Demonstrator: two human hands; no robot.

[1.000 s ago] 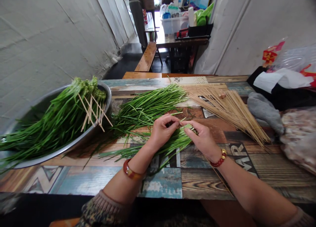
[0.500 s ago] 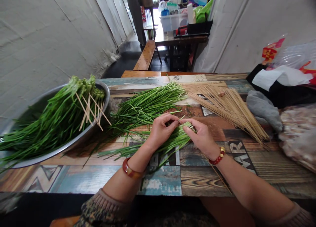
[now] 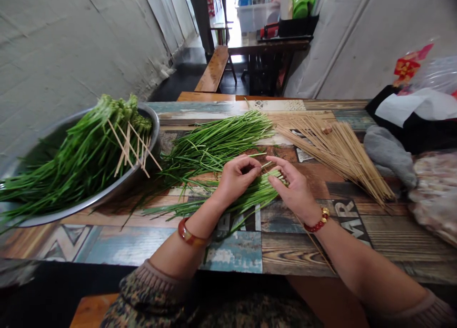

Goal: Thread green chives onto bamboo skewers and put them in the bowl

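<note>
My left hand [image 3: 237, 178] pinches a single garlic chive stalk [image 3: 257, 154] between thumb and forefinger, its pale end pointing right. My right hand [image 3: 294, 187] curves round the pale cut ends of a bunch of garlic chives [image 3: 255, 197], thumb resting on them. Its forefinger is raised near the end of the stalk; its lower fingers are hidden. From beneath this hand a thin bamboo skewer [image 3: 317, 246] runs toward the table's front edge. Beyond my hands lies a loose pile of garlic chives [image 3: 217, 142].
At left, a metal basin [image 3: 154, 128] holds chives on skewers [image 3: 124, 147], whose ends overhang its rim. Many loose bamboo skewers [image 3: 342, 152] lie at right, beside a grey plastic bag [image 3: 389, 154] and a clear bag of pale pieces [image 3: 433, 194]. A bench [image 3: 214, 71] stands beyond the table.
My right forefinger has lifted away from the bunch, widening the gap to the thumb. The stalk in my left hand shows more clearly. The view has tilted down slightly.
</note>
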